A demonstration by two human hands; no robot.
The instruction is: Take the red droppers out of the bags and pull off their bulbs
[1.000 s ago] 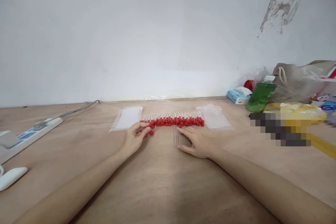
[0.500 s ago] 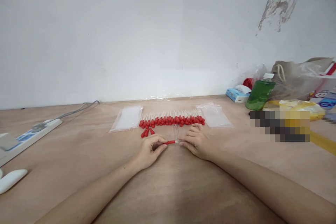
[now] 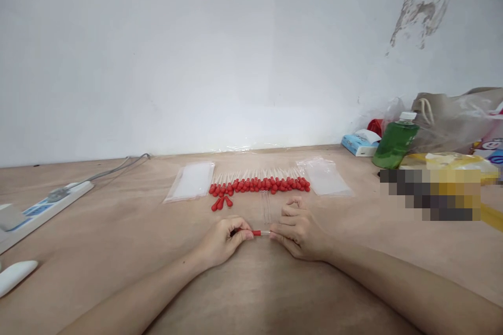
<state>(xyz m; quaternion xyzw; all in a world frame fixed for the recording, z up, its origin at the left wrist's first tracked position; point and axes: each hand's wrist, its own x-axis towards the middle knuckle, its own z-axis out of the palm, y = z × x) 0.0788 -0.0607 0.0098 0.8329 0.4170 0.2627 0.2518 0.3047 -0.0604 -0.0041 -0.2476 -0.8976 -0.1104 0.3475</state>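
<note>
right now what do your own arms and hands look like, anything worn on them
My left hand and right hand are ungloved, with no ring, watch or bracelet showing. No sleeve shows on the left forearm or right forearm.

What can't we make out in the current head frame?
- Head view: rear of the red bulb, hidden by the left hand.
- Head view: far end of the clear tube, hidden by the right hand.
- Head view: exact count of thin clear tubes, too fine.
- Head view: whatever lies under the pixelated patch.
- Head view: rest of the power strip, cut off by the left edge.
</note>
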